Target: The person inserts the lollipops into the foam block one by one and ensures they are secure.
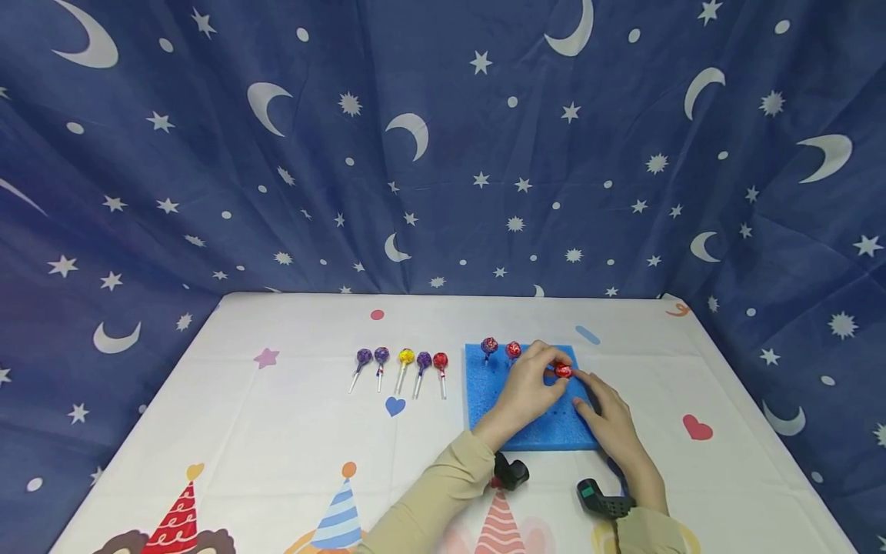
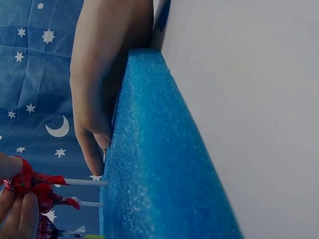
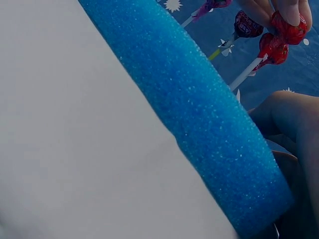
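Observation:
My left hand [image 1: 529, 391] pinches a red-wrapped lollipop [image 1: 564, 371] by its head, over the right part of a blue foam block [image 1: 533, 438]. In the left wrist view that lollipop's white stick [image 2: 84, 182] meets the top of the foam. Two more lollipops, one dark red [image 1: 489, 345] and one red [image 1: 513, 350], stand upright along the block's far side. At the block's right edge lies my right hand [image 1: 616, 423], fingers extended and thumb over the foam. Its fingertips are close to the held lollipop; whether they touch it I cannot tell.
Left of the block, several lollipops lie in a row on the white printed tablecloth [image 1: 277, 415]: purple [image 1: 364, 357], yellow [image 1: 406, 356] and red [image 1: 440, 360] ones. Black wrist cameras [image 1: 512, 473] hang below both wrists. A blue star-and-moon curtain [image 1: 443, 154] surrounds the table.

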### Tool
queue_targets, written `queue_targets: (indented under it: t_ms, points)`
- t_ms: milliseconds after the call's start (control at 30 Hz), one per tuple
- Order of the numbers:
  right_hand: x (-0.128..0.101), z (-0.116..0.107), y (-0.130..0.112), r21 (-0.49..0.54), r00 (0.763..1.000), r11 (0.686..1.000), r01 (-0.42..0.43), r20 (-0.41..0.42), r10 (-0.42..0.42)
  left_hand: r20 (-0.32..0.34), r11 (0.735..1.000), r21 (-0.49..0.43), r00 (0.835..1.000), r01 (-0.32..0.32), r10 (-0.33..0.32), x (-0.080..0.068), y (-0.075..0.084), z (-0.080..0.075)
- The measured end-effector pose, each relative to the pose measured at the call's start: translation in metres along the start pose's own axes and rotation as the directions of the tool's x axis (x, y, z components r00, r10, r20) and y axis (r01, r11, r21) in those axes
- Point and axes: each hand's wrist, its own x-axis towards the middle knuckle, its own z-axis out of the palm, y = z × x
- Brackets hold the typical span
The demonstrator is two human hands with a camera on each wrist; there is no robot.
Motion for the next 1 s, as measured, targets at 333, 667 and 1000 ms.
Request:
queue_targets:
  t_ms: [333,667,1000]
  points:
    - [0.0012,0.0008,0.0019,-0.014,1.0,1.0,0.016,-0.014,-0.016,0.0,0.987,0.145,0.997,-0.075,0.076,0.0002,-0.0022,-0.0004]
    - [0.0009,0.0011,0.0019,-0.01,1.0,1.0,0.023,-0.015,-0.023,-0.026,0.971,0.235,0.998,-0.048,0.056,-0.0059,0.0003,0.0004]
    - [0.0017,0.0014,0.0023,-0.019,0.999,0.999,0.029,-0.022,-0.029,-0.044,0.971,0.238,0.998,-0.036,0.047,-0.0055,0.0011,0.0051]
